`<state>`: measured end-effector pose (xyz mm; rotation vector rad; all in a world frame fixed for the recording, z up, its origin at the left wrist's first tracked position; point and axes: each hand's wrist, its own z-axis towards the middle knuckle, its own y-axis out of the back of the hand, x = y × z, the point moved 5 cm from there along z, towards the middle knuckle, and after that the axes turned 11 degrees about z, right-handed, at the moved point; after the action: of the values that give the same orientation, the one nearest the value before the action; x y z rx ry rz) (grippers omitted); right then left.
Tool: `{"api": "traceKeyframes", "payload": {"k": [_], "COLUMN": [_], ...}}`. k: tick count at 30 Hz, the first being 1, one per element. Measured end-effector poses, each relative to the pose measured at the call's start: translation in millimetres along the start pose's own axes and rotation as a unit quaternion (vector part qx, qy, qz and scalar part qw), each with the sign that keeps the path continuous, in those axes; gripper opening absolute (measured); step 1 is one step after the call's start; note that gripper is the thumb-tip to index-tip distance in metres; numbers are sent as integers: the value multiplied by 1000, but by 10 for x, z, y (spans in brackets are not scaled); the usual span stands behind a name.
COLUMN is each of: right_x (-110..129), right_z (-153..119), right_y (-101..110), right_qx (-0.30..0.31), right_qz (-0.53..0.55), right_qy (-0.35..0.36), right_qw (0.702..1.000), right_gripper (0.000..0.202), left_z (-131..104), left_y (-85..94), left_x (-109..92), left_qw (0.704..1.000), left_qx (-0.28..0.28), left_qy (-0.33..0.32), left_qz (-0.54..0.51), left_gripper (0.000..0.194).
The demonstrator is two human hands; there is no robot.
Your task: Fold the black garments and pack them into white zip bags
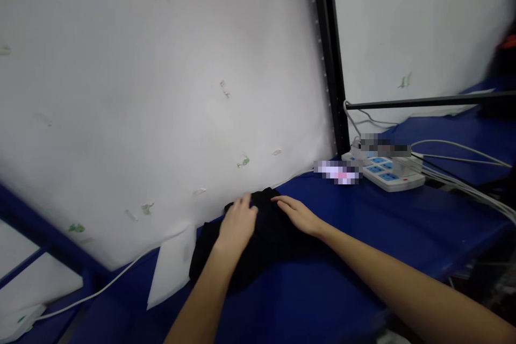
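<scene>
A piece of black cloth point(258, 258), perhaps a garment, lies bunched on the blue tabletop point(322, 290) against the white wall panel. On its upper left part rests my left hand point(238, 221), its fingers loosely spread, slightly bent and a little blurred. My right hand point(300, 216) lies at the cloth's upper right, fingers stretched out and palm down. Neither hand shows a grip on the fabric. The cloth's exact shape is hard to make out in its dark folds.
Left of the cloth lies a flat white sheet or bag point(173, 263). A white power strip point(391, 174) with blue sockets and several cables stands at the right, beside a blurred-out, bright item point(338, 172). A black upright post point(330, 59) rises behind them.
</scene>
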<state>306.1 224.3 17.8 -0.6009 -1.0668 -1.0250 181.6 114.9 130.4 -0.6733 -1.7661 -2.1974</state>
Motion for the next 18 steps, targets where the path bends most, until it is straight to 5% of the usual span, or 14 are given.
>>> {"api": "traceKeyframes", "payload": {"k": [5, 10, 15, 18], "right_x": [-4, 99, 38, -94], "right_z": [40, -25, -84, -138], "right_y": [133, 56, -52, -73], "right_qx": [-22, -6, 3, 22], "right_qz": [8, -29, -78, -146], "right_qy": [-41, -48, -86, -119], "right_qw": [999, 998, 993, 982], "right_gripper": [53, 45, 61, 60], "left_z": [0, -266, -455, -536], "left_y": [-92, -282, -566, -602], "left_x": [-422, -123, -315, -400], "left_qw": [990, 959, 968, 947], "left_qx": [-29, -112, -45, -35], "left_qy": [-99, 4, -3, 0], "left_qz": [-101, -260, -248, -320], "left_gripper": [43, 47, 39, 36]}}
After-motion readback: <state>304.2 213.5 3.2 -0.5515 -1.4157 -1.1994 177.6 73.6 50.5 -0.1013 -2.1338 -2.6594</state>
